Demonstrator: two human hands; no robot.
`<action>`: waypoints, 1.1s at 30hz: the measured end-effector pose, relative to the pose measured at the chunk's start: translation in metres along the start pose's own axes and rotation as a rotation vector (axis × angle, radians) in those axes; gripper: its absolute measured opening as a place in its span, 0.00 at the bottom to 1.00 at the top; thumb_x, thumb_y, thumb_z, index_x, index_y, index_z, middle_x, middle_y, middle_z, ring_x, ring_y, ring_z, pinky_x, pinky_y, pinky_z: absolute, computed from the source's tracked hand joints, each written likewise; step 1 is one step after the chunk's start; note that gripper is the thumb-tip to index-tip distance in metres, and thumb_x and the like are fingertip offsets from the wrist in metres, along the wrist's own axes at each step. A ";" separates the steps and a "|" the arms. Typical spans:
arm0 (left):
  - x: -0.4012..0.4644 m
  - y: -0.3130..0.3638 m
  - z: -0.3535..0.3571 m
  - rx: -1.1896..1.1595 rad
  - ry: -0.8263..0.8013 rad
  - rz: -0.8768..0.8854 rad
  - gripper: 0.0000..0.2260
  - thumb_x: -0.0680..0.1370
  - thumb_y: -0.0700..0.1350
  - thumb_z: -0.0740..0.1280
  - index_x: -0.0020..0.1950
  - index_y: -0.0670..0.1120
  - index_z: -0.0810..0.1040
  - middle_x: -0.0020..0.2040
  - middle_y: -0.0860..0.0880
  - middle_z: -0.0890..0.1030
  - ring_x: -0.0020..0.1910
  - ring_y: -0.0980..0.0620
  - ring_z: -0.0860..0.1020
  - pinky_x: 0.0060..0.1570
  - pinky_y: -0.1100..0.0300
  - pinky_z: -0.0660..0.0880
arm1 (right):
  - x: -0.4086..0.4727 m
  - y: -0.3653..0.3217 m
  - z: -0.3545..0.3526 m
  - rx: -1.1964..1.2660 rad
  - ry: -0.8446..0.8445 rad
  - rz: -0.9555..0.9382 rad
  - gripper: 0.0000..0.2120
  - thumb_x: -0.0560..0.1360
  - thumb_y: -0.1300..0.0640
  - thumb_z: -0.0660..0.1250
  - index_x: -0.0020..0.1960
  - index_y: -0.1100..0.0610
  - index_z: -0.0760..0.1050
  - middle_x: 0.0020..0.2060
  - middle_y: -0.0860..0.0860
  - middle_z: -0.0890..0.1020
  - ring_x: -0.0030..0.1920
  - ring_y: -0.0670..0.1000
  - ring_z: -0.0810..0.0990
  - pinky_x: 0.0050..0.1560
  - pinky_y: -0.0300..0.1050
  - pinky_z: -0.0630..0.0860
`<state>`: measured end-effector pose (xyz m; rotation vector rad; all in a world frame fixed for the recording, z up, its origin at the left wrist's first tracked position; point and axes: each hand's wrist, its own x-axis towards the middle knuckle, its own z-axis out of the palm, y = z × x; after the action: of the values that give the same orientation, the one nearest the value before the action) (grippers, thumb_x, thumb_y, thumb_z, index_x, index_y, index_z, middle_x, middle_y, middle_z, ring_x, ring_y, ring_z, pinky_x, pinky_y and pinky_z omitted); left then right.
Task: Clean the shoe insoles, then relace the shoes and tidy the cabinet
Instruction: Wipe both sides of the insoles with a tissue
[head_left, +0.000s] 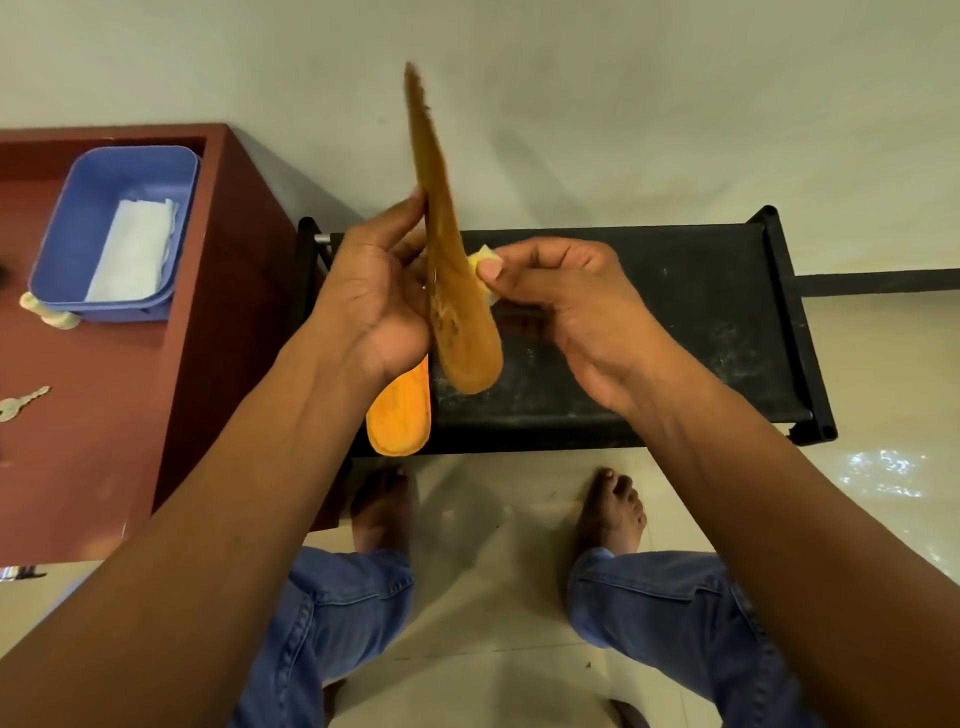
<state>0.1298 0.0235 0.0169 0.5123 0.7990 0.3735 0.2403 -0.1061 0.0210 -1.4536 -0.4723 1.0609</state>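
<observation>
1. The insole cleaning is judged to be under way: a long tan-brown foam insole (447, 270) is held on edge at the centre of the view, toe toward 12 o'clock, and its face is met by a small pale yellow wipe (480, 258).
2. A second, bright orange insole (399, 415) is seen lying at 6 o'clock of the held one, on the near edge of the low black metal shoe rack (701, 322); whether it is already cleaned cannot be told.
3. No shoes or laces are in view, so relacing and cabinet tidying are judged still to be done.
4. The left hand (374, 291) is raised at 9 o'clock of the insole, its fingers curled round the edge.
5. The right hand (566, 296) is held at 3 o'clock, the wipe pinched narrowly between thumb and fingers.
</observation>
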 end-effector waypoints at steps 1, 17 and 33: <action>-0.001 0.000 0.000 0.023 0.019 0.006 0.12 0.81 0.51 0.70 0.56 0.42 0.80 0.41 0.48 0.83 0.35 0.52 0.82 0.37 0.58 0.81 | 0.001 -0.002 -0.003 0.034 0.045 -0.009 0.09 0.76 0.61 0.73 0.54 0.64 0.83 0.48 0.57 0.87 0.51 0.54 0.85 0.62 0.53 0.79; -0.002 -0.011 0.008 0.134 -0.084 0.045 0.26 0.86 0.58 0.54 0.73 0.42 0.77 0.70 0.37 0.78 0.69 0.38 0.77 0.67 0.41 0.75 | 0.006 0.004 -0.002 0.002 0.106 0.019 0.09 0.76 0.58 0.75 0.55 0.60 0.84 0.47 0.54 0.88 0.50 0.54 0.87 0.50 0.50 0.85; -0.006 -0.008 0.010 -0.102 -0.035 0.106 0.33 0.86 0.63 0.47 0.67 0.39 0.79 0.66 0.38 0.81 0.59 0.43 0.81 0.49 0.46 0.84 | -0.001 0.017 0.018 -0.673 0.077 -0.451 0.07 0.73 0.55 0.77 0.51 0.52 0.85 0.42 0.41 0.85 0.44 0.42 0.83 0.49 0.44 0.83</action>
<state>0.1344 0.0109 0.0217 0.4653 0.7168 0.4999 0.2203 -0.1004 0.0078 -1.8366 -1.1150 0.4911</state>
